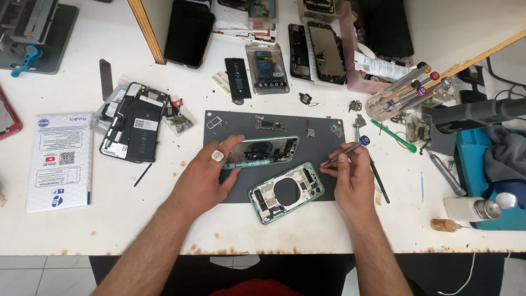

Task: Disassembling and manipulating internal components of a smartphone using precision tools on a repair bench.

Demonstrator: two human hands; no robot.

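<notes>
- The left hand point(205, 178) lies at the centre of the frame on the dark grey work mat point(230, 123), a ring on one finger; its fingers clasp the left end of a green phone housing point(263, 152) that lies across the middle of the mat.
- The right hand point(353, 178) is just right of centre, its fingers pinched around a slim screwdriver point(346, 151) whose blue-capped end points toward the upper right.
- The screwdriver's tip is by the right end of a second green phone frame point(286, 192), which lies tilted at the mat's lower edge, stripped, with a round opening in its middle.
- The two green pieces lie near one another; I cannot tell whether they touch.
- On the white bench point(109, 230), left of the mat, rests an opened dark phone point(134, 121).
- A white padded envelope point(59, 159) lies at the far left.
- A loose black battery point(238, 78) sits above the mat.
- A rack of screwdrivers point(405, 87) stands in the upper right.
</notes>
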